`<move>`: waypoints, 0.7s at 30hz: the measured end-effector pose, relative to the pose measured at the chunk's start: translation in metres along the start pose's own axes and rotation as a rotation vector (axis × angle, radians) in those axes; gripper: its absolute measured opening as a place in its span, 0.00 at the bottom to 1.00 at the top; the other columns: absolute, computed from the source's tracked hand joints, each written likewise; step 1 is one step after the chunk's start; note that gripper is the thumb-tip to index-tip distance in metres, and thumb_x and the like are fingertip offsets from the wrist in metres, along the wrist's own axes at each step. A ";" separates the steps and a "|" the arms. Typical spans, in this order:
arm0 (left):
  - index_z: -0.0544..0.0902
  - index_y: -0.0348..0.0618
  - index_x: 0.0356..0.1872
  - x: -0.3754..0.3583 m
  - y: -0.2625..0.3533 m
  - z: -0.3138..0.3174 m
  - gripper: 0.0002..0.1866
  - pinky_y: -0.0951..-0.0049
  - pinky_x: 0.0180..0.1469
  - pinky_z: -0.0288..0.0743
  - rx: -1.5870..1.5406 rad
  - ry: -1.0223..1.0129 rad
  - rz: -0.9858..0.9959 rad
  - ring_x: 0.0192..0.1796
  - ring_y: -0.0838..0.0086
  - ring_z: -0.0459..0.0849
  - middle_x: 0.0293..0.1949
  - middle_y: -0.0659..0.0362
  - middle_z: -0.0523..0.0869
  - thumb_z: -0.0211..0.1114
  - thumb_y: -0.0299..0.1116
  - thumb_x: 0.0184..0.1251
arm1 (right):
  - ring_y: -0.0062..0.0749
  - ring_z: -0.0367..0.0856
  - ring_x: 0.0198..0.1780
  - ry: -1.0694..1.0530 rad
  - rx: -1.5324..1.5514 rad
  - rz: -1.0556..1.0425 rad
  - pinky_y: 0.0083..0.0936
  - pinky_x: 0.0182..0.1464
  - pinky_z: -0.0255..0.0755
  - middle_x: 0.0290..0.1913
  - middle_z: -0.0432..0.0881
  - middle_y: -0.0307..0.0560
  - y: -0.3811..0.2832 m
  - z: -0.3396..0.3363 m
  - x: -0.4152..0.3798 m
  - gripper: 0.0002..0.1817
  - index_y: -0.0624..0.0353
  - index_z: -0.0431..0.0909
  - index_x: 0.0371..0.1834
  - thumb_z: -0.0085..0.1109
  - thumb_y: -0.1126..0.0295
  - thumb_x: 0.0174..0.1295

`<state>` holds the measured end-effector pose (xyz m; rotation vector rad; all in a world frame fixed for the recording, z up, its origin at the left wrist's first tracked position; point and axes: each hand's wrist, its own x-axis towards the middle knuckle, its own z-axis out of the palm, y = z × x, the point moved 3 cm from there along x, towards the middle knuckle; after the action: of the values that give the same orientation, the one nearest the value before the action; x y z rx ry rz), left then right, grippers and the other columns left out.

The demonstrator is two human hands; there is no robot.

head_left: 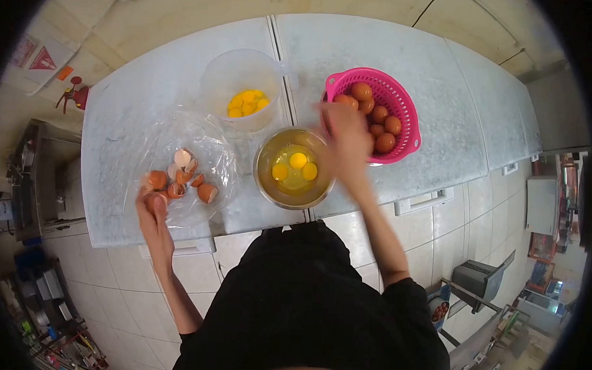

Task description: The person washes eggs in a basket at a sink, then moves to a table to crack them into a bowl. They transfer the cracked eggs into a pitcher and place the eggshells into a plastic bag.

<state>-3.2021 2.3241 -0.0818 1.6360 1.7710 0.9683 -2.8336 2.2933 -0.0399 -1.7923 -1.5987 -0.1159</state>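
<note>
My left hand point(152, 220) is at the near left of a clear plastic bag point(213, 140), its fingers closed around a brown eggshell point(156, 202). Several broken eggshells point(181, 176) lie on the bag beside it. My right hand point(347, 140) is smeared by motion at the left rim of a pink basket point(410, 117), so its fingers do not show clearly. Inside the basket are several whole brown eggs point(385, 143). Between my hands stands a steel bowl point(265, 184) with three yolks point(298, 161) in clear egg white.
A translucent plastic jug point(238, 65) holding several yolks point(248, 103) stands behind the steel bowl. All this rests on a pale worktop point(449, 92) with a seam and drawer handles point(424, 200) along its near side. A wall point(354, 4) runs behind it.
</note>
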 end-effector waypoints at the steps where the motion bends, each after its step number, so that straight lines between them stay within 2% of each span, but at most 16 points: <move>1: 0.71 0.40 0.57 -0.005 -0.001 0.011 0.20 0.69 0.49 0.73 -0.188 -0.158 -0.030 0.51 0.69 0.77 0.51 0.52 0.77 0.52 0.42 0.72 | 0.49 0.77 0.46 -0.095 -0.214 0.144 0.42 0.43 0.74 0.43 0.79 0.49 0.033 -0.015 0.009 0.17 0.56 0.77 0.46 0.62 0.64 0.53; 2: 0.71 0.41 0.57 -0.012 0.000 0.022 0.20 0.70 0.49 0.74 -0.376 -0.310 -0.061 0.50 0.70 0.77 0.51 0.54 0.77 0.51 0.43 0.73 | 0.52 0.77 0.47 -0.306 -0.459 0.356 0.46 0.43 0.74 0.43 0.78 0.51 0.083 -0.018 0.000 0.16 0.56 0.76 0.46 0.57 0.62 0.56; 4: 0.72 0.44 0.57 -0.024 0.015 0.054 0.20 0.71 0.48 0.75 -0.602 -0.526 -0.238 0.51 0.73 0.77 0.51 0.55 0.78 0.51 0.45 0.72 | 0.53 0.78 0.47 -0.635 -0.670 0.221 0.49 0.43 0.74 0.46 0.75 0.54 0.161 -0.014 -0.031 0.14 0.52 0.74 0.46 0.55 0.65 0.56; 5: 0.73 0.42 0.55 -0.028 0.019 0.073 0.20 0.71 0.47 0.74 -0.753 -0.641 -0.305 0.50 0.74 0.76 0.51 0.55 0.78 0.50 0.45 0.73 | 0.53 0.78 0.49 -0.723 -0.618 0.119 0.46 0.40 0.78 0.51 0.75 0.50 0.175 -0.014 -0.034 0.15 0.50 0.75 0.46 0.55 0.69 0.53; 8: 0.72 0.41 0.55 -0.038 0.036 0.125 0.24 0.71 0.47 0.72 -1.089 -1.003 -0.478 0.49 0.74 0.75 0.52 0.53 0.78 0.44 0.50 0.74 | 0.50 0.80 0.47 -0.820 -0.483 0.020 0.44 0.44 0.77 0.56 0.73 0.51 0.210 -0.002 -0.032 0.15 0.51 0.76 0.46 0.54 0.71 0.53; 9: 0.72 0.40 0.55 -0.039 0.044 0.138 0.26 0.72 0.47 0.72 -1.109 -1.037 -0.511 0.49 0.74 0.75 0.51 0.53 0.78 0.42 0.53 0.73 | 0.48 0.81 0.43 -0.777 -0.496 -0.088 0.41 0.45 0.77 0.53 0.77 0.53 0.196 -0.009 -0.024 0.15 0.52 0.78 0.42 0.59 0.72 0.48; 10: 0.71 0.39 0.55 -0.039 0.052 0.149 0.29 0.72 0.47 0.71 -1.126 -1.075 -0.543 0.48 0.74 0.75 0.51 0.53 0.78 0.40 0.55 0.73 | 0.48 0.81 0.43 -0.771 -0.493 -0.089 0.41 0.45 0.77 0.53 0.77 0.53 0.191 -0.012 -0.015 0.15 0.52 0.78 0.42 0.59 0.72 0.48; 12: 0.71 0.38 0.55 -0.035 0.061 0.166 0.32 0.73 0.47 0.71 -1.143 -1.124 -0.531 0.48 0.74 0.75 0.51 0.53 0.77 0.39 0.59 0.72 | 0.49 0.81 0.42 -1.073 -0.521 -0.021 0.40 0.44 0.77 0.42 0.82 0.54 0.189 -0.013 -0.004 0.17 0.56 0.79 0.38 0.67 0.71 0.41; 13: 0.71 0.38 0.56 -0.035 0.065 0.174 0.34 0.73 0.47 0.71 -1.166 -1.172 -0.526 0.48 0.73 0.75 0.51 0.52 0.77 0.38 0.62 0.70 | 0.49 0.81 0.42 -1.068 -0.522 -0.020 0.40 0.44 0.77 0.42 0.82 0.54 0.183 -0.018 -0.002 0.17 0.56 0.79 0.38 0.67 0.71 0.41; 15: 0.70 0.38 0.56 -0.035 0.071 0.186 0.37 0.73 0.47 0.71 -1.156 -1.169 -0.529 0.48 0.73 0.75 0.51 0.52 0.77 0.36 0.64 0.69 | 0.46 0.82 0.41 -0.770 -0.233 0.127 0.37 0.44 0.77 0.34 0.83 0.53 0.165 -0.035 0.002 0.20 0.60 0.78 0.36 0.73 0.70 0.36; 16: 0.70 0.38 0.56 -0.034 0.071 0.191 0.39 0.73 0.47 0.71 -1.147 -1.164 -0.537 0.47 0.73 0.75 0.51 0.52 0.77 0.35 0.66 0.68 | 0.46 0.82 0.41 -0.769 -0.236 0.124 0.37 0.44 0.77 0.34 0.83 0.53 0.145 -0.041 0.002 0.20 0.60 0.78 0.36 0.73 0.70 0.36; 18: 0.70 0.38 0.57 -0.030 0.065 0.204 0.40 0.74 0.47 0.71 -1.160 -1.176 -0.502 0.48 0.74 0.75 0.51 0.52 0.77 0.34 0.68 0.67 | 0.42 0.83 0.39 -0.314 0.141 0.031 0.31 0.44 0.76 0.34 0.83 0.52 0.080 -0.053 0.004 0.22 0.62 0.77 0.39 0.74 0.70 0.39; 20: 0.69 0.38 0.57 -0.031 0.070 0.208 0.41 0.74 0.47 0.70 -1.166 -1.189 -0.476 0.48 0.74 0.75 0.52 0.53 0.76 0.33 0.69 0.67 | 0.37 0.82 0.38 -0.119 0.481 0.244 0.27 0.43 0.76 0.36 0.83 0.50 0.023 -0.041 -0.022 0.24 0.60 0.78 0.43 0.75 0.69 0.41; 21: 0.70 0.39 0.55 -0.033 0.081 0.208 0.41 0.75 0.45 0.70 -1.177 -1.131 -0.480 0.46 0.76 0.75 0.50 0.55 0.77 0.34 0.70 0.65 | 0.36 0.82 0.39 -0.119 0.481 0.138 0.26 0.42 0.76 0.37 0.82 0.50 -0.003 -0.028 -0.034 0.24 0.60 0.78 0.44 0.75 0.69 0.42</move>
<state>-2.9854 2.3226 -0.1438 0.6233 0.4993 0.4523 -2.8329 2.2495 -0.0355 -1.5414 -1.4249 0.4136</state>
